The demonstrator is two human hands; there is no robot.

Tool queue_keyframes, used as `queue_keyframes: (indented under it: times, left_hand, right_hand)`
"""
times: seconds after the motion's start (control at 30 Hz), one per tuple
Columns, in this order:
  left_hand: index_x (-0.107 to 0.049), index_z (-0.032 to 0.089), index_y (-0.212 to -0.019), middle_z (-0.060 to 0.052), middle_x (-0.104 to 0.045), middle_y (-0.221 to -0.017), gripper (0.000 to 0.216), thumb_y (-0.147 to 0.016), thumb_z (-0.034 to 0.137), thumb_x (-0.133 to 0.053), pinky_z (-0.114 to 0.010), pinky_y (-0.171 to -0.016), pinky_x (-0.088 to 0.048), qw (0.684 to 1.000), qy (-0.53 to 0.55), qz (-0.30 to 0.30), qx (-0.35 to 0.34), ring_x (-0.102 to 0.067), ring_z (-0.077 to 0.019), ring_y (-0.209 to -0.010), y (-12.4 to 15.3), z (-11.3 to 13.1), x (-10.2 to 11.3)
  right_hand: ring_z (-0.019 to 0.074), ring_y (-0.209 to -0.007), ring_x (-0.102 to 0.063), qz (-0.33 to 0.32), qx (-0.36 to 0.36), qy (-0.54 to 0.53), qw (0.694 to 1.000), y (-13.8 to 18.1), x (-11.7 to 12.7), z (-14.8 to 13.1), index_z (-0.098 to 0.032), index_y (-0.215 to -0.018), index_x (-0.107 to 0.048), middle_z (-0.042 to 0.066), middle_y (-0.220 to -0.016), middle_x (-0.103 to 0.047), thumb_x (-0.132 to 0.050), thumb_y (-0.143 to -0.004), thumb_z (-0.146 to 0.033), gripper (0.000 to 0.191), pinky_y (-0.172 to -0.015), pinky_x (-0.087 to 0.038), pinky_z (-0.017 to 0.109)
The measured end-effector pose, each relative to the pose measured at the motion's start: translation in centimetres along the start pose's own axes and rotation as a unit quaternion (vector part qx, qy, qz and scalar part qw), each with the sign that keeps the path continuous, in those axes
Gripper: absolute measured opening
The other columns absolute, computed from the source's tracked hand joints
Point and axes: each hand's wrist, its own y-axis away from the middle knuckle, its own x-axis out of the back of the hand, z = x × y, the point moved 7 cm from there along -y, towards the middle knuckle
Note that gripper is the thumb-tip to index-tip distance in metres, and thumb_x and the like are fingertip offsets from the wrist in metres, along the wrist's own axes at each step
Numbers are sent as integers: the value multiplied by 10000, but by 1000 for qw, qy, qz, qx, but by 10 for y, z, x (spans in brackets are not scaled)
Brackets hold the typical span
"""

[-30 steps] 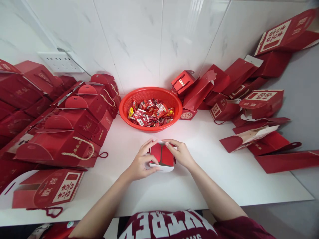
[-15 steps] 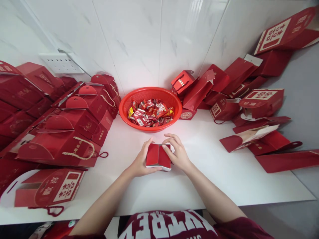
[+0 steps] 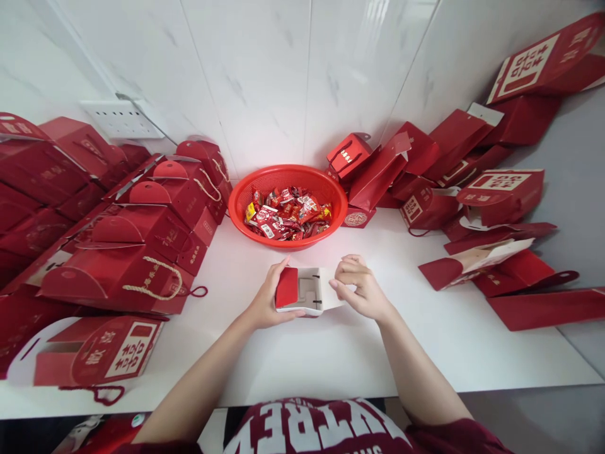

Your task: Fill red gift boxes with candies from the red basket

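A small red gift box (image 3: 302, 290) with a white inside rests on the white table (image 3: 331, 353) right in front of me. My left hand (image 3: 268, 296) grips its left side, thumb on the red left flap. My right hand (image 3: 360, 287) has its fingers curled at the box's right edge, pinching the right flap pulled outward, so the white interior with its slots shows. Behind the box stands a red plastic basket (image 3: 288, 180) filled with several wrapped candies (image 3: 286, 213).
Assembled red boxes with rope handles (image 3: 142, 252) are piled at the left, one lying by the front edge (image 3: 99, 356). Flat and half-folded red boxes (image 3: 477, 189) crowd the right side. A white tiled wall (image 3: 283, 75) with a socket strip (image 3: 121, 118) stands behind.
Half a second ago both red flaps were pressed shut over the box top. Now my right hand has pulled the right flap open and moved rightward; the left hand still holds the left side.
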Motion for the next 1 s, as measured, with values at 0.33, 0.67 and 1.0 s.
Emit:
queue_keyframes:
  times: [0.33, 0.67, 1.0]
  left_hand:
    - [-109, 311, -1578, -148, -336, -1424, 1150, -701, 388, -848, -578, -1137, -342, 1000, -3, 10, -3, -397, -347, -1344, -1, -4, -3]
    - [-181, 305, -1545, -149, -317, -1419, 1087, -698, 431, -851, -565, -1122, -366, 999, 18, 23, -21, -397, -352, -1336, -1, -7, -6]
    - [-457, 309, -1473, -68, -221, -1632, 572, -919, 408, -556, -642, -1209, -78, 970, -195, -84, -115, -115, -406, -1509, -5, 60, 14]
  right_hand:
    - [200, -720, -583, -3, -174, -81, 981, 17, -63, 31, -218, -665, -525, 45, -744, -563, -388, -1019, -491, 468, -695, -504, 321]
    - [361, -1528, 11, -104, -24, -154, 982, 21, -82, 23, -234, -1596, -61, 129, -1658, 59, -431, -799, -868, 1084, -1211, -156, 582]
    - [326, -1406, -354, -93, -28, -135, 986, 16, -84, 29, -266, -1544, -210, 164, -1468, -352, -773, -787, -544, 984, -1165, -337, 521]
